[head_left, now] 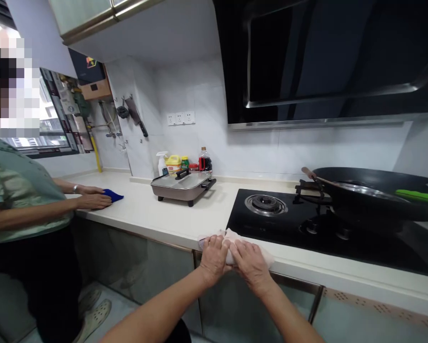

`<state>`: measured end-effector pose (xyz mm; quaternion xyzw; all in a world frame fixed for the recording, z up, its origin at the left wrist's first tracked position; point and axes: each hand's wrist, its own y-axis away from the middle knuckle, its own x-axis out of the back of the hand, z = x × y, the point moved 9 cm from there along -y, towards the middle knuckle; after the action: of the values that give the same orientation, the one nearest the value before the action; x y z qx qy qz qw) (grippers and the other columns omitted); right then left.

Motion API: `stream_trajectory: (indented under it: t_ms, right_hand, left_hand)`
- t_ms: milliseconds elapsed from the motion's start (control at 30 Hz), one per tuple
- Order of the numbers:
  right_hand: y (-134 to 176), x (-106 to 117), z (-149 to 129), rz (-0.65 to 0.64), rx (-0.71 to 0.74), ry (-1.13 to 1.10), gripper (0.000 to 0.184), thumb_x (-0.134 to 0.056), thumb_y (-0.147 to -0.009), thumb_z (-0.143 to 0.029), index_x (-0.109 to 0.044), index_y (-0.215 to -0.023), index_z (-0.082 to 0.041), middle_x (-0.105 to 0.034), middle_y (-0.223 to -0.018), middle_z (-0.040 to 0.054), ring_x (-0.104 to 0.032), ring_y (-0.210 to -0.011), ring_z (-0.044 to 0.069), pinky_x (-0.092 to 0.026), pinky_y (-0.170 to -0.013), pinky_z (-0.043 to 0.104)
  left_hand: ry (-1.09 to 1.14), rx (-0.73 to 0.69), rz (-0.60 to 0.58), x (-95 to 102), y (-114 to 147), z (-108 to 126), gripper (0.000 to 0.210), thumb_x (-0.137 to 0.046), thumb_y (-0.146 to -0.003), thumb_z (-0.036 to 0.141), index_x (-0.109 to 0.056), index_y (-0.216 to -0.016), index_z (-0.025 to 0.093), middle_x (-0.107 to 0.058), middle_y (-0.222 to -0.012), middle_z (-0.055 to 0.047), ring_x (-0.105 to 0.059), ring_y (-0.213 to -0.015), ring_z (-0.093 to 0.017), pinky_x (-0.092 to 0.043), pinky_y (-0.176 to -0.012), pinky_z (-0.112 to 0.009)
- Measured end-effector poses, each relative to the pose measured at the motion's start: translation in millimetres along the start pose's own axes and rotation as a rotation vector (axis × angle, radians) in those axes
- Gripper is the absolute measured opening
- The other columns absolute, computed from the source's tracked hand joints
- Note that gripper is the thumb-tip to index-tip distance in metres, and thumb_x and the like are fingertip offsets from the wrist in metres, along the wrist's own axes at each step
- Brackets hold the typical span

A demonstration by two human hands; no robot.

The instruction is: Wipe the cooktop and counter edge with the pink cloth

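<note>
My left hand (214,259) and my right hand (249,263) lie side by side on a pale pink cloth (267,258) at the front edge of the counter. The fingers of both hands curl over the cloth and press it onto the edge. Part of the cloth is hidden under my hands. Just beyond them is the near left corner of the black gas stove (264,226), with an uncovered burner (266,205) on it.
A large wok (371,200) stands on the stove's right side, below the range hood (324,62). On the white counter (138,216) sit a lidded electric pan (181,188) and several bottles. At left, another person (21,190) presses a blue cloth (113,195) on the counter.
</note>
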<state>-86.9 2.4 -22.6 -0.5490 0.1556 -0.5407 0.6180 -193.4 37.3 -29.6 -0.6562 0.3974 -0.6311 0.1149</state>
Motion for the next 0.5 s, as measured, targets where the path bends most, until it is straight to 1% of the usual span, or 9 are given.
stream_trajectory:
  t_ms: [100,233,367,500]
  right_hand:
    - [22.0,20.0,26.1,0.003,0.025,-0.024,0.035,-0.061,-0.099,-0.030,-0.064,-0.131,-0.016,-0.072,-0.123,0.0130,-0.059,-0.110,0.030,-0.041,-0.090,0.044]
    - [43.0,35.1,48.3,-0.015,0.049,-0.037,0.041,-0.064,-0.097,-0.035,-0.062,-0.133,-0.014,-0.073,-0.124,0.0145,-0.061,-0.111,0.031,-0.042,-0.092,0.045]
    - [56.4,39.6,60.4,-0.040,0.034,-0.047,0.042,-0.065,-0.094,-0.027,-0.061,-0.134,-0.017,-0.073,-0.125,0.0139,-0.062,-0.113,0.030,-0.042,-0.095,0.044]
    - [64.0,37.4,66.8,-0.099,0.038,-0.083,0.044,-0.064,-0.093,-0.024,-0.058,-0.137,-0.017,-0.072,-0.128,0.0134,-0.061,-0.114,0.030,-0.044,-0.095,0.045]
  left_hand:
    - [0.025,-0.048,-0.005,-5.3,-11.4,37.3,0.083,-0.093,-0.060,0.062,-0.064,-0.125,0.020,-0.066,-0.130,-0.017,-0.059,-0.112,-0.037,-0.043,-0.099,-0.053]
    - [0.047,-0.108,-0.058,-11.0,-22.9,72.4,0.082,-0.092,-0.063,0.061,-0.062,-0.128,0.020,-0.064,-0.138,-0.019,-0.058,-0.120,-0.038,-0.044,-0.101,-0.052]
    - [0.062,-0.180,-0.092,-14.6,-28.0,92.0,0.083,-0.090,-0.068,0.060,-0.059,-0.132,0.016,-0.064,-0.137,-0.021,-0.056,-0.127,-0.039,-0.043,-0.101,-0.052]
    - [0.066,-0.226,-0.140,-15.8,-30.2,98.9,0.083,-0.084,-0.076,0.064,-0.055,-0.136,0.015,-0.065,-0.133,-0.020,-0.057,-0.126,-0.037,-0.043,-0.101,-0.052]
